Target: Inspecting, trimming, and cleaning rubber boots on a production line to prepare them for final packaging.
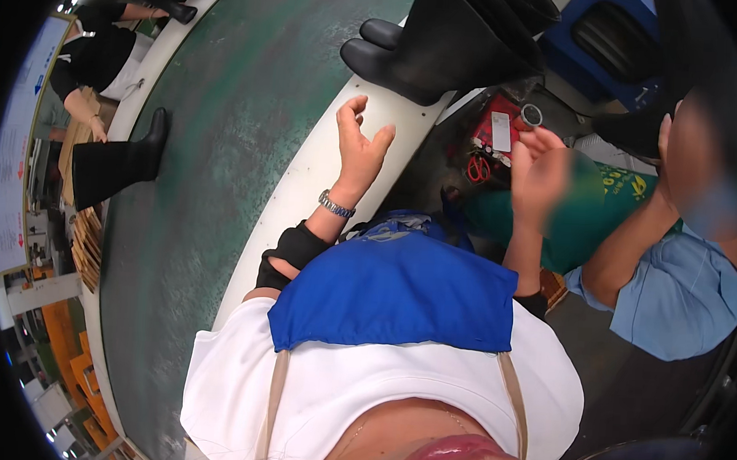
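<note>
My left hand (361, 152), with a metal watch on its wrist, is raised over the white edge strip (304, 175) of the green work surface. Its fingers are loosely bent and apart, holding nothing. Just beyond it stand tall black boots (434, 57), toes pointing left. My right hand (540, 180) is up on the right, partly blurred, its fingers curled but apart and nothing visible in them. Near its fingertips are a roll of tape (530, 115) and a white rectangular card or phone (500, 132) on something red. Red-handled scissors (478, 169) lie left of that hand.
A co-worker in a light blue shirt (677, 291) is close on my right, by a dark boot (632, 132). A green bag (590, 201) lies between us. Across the green surface (214, 136), another person (100, 62) stands by a black boot (120, 160). A blue crate (599, 42) is far right.
</note>
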`<state>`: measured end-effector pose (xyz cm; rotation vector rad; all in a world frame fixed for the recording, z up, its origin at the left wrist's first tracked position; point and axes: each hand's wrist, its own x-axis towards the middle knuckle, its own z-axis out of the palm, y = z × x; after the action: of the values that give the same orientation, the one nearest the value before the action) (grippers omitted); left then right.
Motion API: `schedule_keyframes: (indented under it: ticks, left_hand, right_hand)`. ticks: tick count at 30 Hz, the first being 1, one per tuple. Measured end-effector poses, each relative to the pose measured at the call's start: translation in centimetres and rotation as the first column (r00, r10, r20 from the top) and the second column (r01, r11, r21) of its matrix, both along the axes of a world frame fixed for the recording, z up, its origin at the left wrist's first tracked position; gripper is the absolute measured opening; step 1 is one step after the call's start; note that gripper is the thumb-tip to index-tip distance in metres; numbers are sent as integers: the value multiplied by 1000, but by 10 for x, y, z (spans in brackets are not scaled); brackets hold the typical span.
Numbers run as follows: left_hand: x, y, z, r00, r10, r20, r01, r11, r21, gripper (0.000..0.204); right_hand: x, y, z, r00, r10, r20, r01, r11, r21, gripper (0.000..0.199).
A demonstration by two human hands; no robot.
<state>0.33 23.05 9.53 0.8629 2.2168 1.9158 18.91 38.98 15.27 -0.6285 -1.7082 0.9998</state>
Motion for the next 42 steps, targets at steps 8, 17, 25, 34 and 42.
schedule_keyframes:
  ticks: [8,17,25,34,42]
  left_hand:
    - [11,-43,-38,989,-10,146,21,997,-68,36]
    - [-10,-45,-1,988,26,150,-39,996,82,35]
    - [-23,20,18,981,-180,67,159,957,243,51]
    - [-15,63,30,960,-212,-185,265,901,342,29]
    - [-9,65,27,956,-194,-220,263,899,350,35]
  right_hand:
    - [-79,80,-55,972,230,-43,-233,926,-298,69]
    - [-100,14,-57,932,363,21,-360,929,-88,33]
    - [-44,-28,-64,929,345,136,-367,910,195,23]
    - [15,35,-144,891,-126,436,56,984,170,42]
    - [-18,25,-75,932,70,356,31,962,-273,51]
